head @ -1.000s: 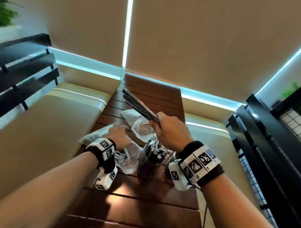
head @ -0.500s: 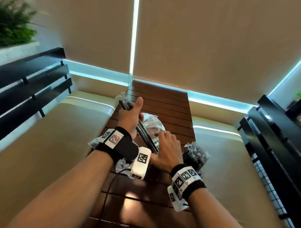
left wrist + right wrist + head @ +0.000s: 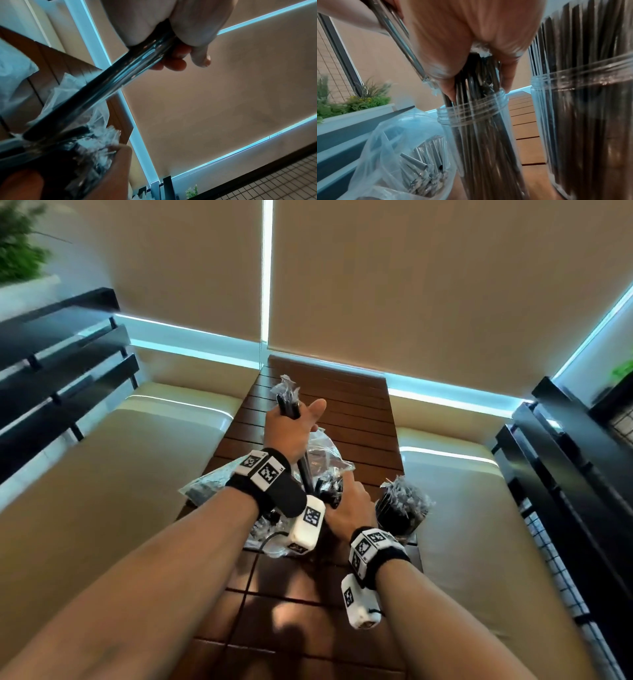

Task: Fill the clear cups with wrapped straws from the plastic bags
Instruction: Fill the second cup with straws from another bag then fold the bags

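My left hand (image 3: 295,422) grips a bundle of black wrapped straws (image 3: 287,402) above the table, slanting down toward the cups; the left wrist view shows its fingers (image 3: 173,63) wrapped round the bundle (image 3: 109,83). My right hand (image 3: 346,505) reaches down over a clear cup (image 3: 471,116). Its fingers (image 3: 506,75) are curled round the tops of the straws (image 3: 479,75) standing in that cup. A second clear cup (image 3: 399,515), packed with straws, stands just to the right (image 3: 582,108). An open plastic bag (image 3: 393,155) of wrapped straws lies to the left.
The cups and bags sit on a narrow brown slatted table (image 3: 359,419). Another crumpled plastic bag (image 3: 325,451) lies behind the hands. Cream benches (image 3: 102,474) flank the table, with black railings (image 3: 565,457) beyond and blinds at the far end.
The straw bundle passed from my right hand to my left, which left the bag and rose. My right hand dropped onto the straws in the near cup.
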A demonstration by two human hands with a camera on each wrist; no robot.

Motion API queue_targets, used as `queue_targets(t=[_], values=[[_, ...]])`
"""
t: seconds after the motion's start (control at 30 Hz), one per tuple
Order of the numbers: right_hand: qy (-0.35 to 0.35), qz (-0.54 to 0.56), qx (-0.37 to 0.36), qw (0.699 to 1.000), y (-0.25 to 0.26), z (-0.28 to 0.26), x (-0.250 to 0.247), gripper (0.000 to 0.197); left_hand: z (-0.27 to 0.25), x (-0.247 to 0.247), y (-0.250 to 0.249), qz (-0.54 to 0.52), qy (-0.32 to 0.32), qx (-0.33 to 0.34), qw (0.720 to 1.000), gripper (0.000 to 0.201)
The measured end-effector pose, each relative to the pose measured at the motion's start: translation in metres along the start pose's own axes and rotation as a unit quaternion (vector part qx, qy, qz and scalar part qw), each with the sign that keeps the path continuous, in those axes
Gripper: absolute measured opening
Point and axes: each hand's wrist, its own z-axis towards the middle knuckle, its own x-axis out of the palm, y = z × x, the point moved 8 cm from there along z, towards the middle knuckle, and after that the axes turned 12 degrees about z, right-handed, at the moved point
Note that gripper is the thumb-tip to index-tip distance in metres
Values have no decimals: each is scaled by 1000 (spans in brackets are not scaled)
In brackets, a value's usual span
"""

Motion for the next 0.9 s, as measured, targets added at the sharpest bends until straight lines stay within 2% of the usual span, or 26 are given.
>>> queue_targets(t=[0.17, 0.4, 0.6, 0.67, 0.77, 0.83, 0.9], values=[[-7, -23, -10, 1000, -2, 1, 0, 50, 3, 8, 23, -11, 16, -14, 1000, 37], [-14, -35, -18, 999, -1, -2, -3, 51, 17, -5, 30, -67, -45, -73, 994, 34], [2, -1, -31, 1000, -3, -1, 2, 54, 14, 12, 42, -15, -34, -45, 998, 33], [24, 53, -34, 998, -6, -1, 4, 61, 13, 16, 49, -13, -42, -46, 998, 32], [89, 121, -29, 988, -7, -3, 4, 92, 11, 21, 46, -13, -49, -31, 998, 34], [126, 115, -33, 985, -6, -3, 5, 107, 8, 26, 44, -6, -45, -25, 999, 36], [124, 104, -31, 986, -8, -3, 4, 106, 3, 30, 42, -7, -37, -25, 999, 36]])
